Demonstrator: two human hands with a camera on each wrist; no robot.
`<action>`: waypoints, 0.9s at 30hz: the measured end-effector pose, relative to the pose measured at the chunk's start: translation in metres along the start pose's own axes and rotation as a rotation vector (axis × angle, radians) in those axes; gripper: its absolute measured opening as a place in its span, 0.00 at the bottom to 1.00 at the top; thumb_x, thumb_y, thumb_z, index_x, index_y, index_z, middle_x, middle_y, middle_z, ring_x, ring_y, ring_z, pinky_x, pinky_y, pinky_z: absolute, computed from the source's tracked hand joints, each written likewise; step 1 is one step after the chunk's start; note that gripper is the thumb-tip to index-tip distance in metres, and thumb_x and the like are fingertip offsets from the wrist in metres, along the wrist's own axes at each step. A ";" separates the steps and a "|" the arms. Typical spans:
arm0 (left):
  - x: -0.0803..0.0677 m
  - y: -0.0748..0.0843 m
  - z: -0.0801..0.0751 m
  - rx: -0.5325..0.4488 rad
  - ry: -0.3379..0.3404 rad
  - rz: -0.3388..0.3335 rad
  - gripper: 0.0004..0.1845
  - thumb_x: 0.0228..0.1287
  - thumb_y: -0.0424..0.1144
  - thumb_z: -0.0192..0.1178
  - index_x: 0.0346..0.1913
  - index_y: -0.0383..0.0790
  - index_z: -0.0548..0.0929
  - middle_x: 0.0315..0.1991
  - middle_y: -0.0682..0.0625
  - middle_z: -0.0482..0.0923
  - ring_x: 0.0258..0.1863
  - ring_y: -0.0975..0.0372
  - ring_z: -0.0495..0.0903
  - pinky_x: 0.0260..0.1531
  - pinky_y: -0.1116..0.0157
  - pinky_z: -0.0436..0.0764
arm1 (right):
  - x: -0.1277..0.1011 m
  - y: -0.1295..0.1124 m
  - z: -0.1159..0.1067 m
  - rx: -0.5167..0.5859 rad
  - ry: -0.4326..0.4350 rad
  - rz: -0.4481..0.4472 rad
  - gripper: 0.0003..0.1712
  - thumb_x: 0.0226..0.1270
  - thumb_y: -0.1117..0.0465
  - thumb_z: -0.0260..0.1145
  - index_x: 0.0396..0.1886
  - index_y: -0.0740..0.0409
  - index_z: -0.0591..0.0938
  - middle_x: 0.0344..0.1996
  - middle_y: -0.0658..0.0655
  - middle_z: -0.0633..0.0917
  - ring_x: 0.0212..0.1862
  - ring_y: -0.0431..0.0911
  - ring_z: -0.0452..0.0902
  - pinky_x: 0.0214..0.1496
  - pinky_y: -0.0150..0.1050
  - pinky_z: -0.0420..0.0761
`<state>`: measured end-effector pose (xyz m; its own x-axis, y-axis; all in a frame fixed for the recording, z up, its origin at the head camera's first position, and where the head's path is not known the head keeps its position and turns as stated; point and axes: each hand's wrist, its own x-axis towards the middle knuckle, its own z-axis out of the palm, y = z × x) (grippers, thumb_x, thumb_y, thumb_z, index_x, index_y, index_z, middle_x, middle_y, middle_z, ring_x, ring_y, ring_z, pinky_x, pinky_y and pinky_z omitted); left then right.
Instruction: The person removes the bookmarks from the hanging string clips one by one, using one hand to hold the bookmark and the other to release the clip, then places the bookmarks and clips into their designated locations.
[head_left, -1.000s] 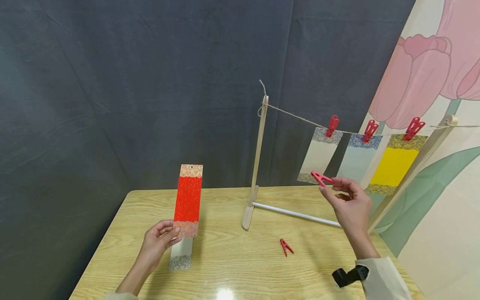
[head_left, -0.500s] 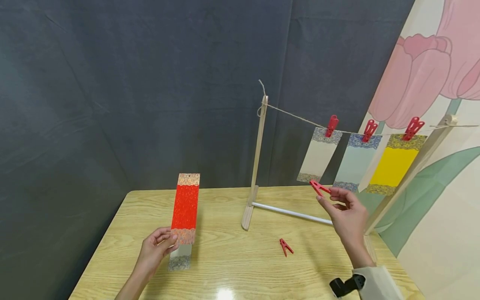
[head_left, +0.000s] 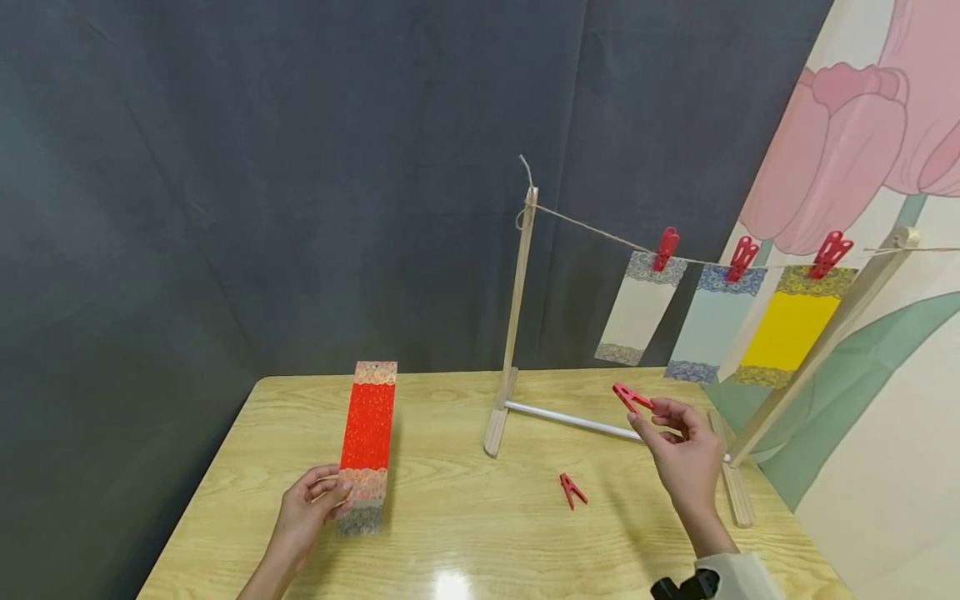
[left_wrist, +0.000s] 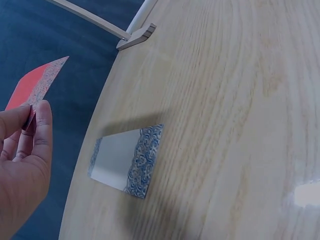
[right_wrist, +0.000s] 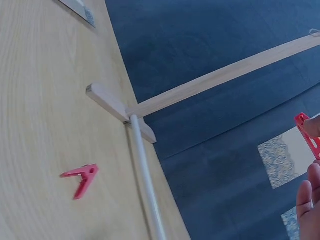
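My left hand (head_left: 306, 512) pinches the lower edge of a red card (head_left: 367, 427) with lacy patterned ends, held upright above the table. Under it on the wood lies a pale card (left_wrist: 117, 159) with blue-grey lace ends, mostly hidden by the red one in the head view. Between thumb and fingers, my right hand (head_left: 686, 454) pinches a red clothespin (head_left: 632, 397), below the hanging cards. Another red clothespin (head_left: 573, 491) lies on the table left of that hand.
A wooden stand (head_left: 517, 317) carries a string (head_left: 588, 228). From it hang a cream card (head_left: 640, 308), a light blue card (head_left: 712, 325) and a yellow card (head_left: 795, 332), each pinned with a red clothespin. A white rod (head_left: 570, 419) joins the stand's feet.
My left hand has lowered the red card, so it covers more of the pale card below. My right hand has moved down and slightly left with its clothespin.
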<state>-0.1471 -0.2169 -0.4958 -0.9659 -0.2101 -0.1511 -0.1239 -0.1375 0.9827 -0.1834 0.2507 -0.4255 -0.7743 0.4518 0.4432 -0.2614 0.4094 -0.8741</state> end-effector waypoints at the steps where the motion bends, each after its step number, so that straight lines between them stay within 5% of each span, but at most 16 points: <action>1: 0.000 -0.001 -0.001 0.000 -0.002 -0.001 0.19 0.63 0.22 0.60 0.57 0.24 0.71 0.32 0.47 0.79 0.31 0.62 0.82 0.38 0.62 0.84 | -0.002 0.002 0.001 -0.006 0.001 0.008 0.18 0.53 0.64 0.77 0.43 0.64 0.84 0.35 0.47 0.83 0.36 0.40 0.77 0.35 0.21 0.76; 13: -0.002 -0.015 -0.009 -0.003 -0.016 -0.007 0.20 0.62 0.20 0.59 0.57 0.23 0.71 0.30 0.48 0.78 0.31 0.61 0.82 0.37 0.62 0.84 | -0.015 0.023 0.006 -0.044 0.023 0.054 0.16 0.52 0.67 0.77 0.41 0.64 0.84 0.31 0.43 0.82 0.34 0.40 0.79 0.32 0.20 0.77; 27: -0.005 -0.029 -0.017 -0.008 0.003 -0.040 0.20 0.63 0.19 0.58 0.57 0.20 0.69 0.30 0.45 0.80 0.30 0.60 0.83 0.37 0.62 0.84 | -0.027 0.048 0.006 -0.187 -0.026 0.097 0.19 0.51 0.59 0.79 0.40 0.64 0.85 0.33 0.53 0.85 0.30 0.29 0.74 0.27 0.20 0.73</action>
<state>-0.1347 -0.2285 -0.5253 -0.9594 -0.2075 -0.1908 -0.1608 -0.1532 0.9750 -0.1785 0.2538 -0.4810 -0.8057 0.4765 0.3518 -0.0757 0.5062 -0.8591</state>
